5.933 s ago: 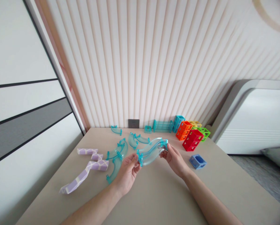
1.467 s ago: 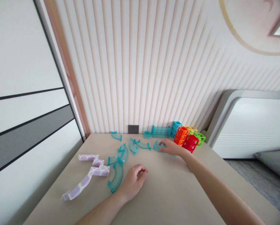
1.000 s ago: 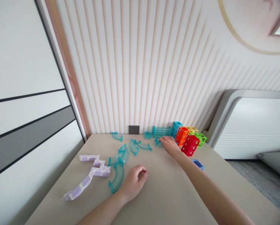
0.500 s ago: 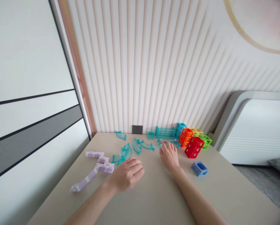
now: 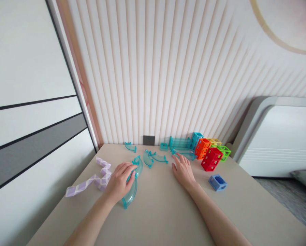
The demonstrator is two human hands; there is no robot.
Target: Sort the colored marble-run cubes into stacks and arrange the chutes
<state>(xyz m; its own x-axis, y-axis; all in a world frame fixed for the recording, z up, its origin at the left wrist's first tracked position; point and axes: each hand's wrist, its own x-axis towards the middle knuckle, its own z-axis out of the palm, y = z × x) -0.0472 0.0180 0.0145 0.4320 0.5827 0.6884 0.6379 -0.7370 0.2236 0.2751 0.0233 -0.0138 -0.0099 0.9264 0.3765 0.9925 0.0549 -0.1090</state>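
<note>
My left hand (image 5: 121,181) is closed around the near end of a group of clear teal curved track pieces. One curved track piece (image 5: 131,195) sticks out below the fingers, and another (image 5: 139,168) shows just past the fingertips; the hand hides where they meet. Against the back of this hand lies a purple and white snake puzzle (image 5: 106,172). My right hand (image 5: 183,171) rests on the table, fingers spread and holding nothing. Its fingertips are at the near edge of a teal track piece (image 5: 188,154); whether they touch it I cannot tell.
More teal curved tracks (image 5: 159,158) lie mid-table, with one (image 5: 130,147) near the wall. A small teal piece (image 5: 163,147) sits below the socket (image 5: 149,140). Right of my right hand stand red blocks (image 5: 212,159), orange blocks (image 5: 202,148) and a blue block (image 5: 217,182).
My left hand has moved left and onto the teal curved tracks. One track has swung toward me, and the snake puzzle has shifted and turned. My right hand is nearly still.
</note>
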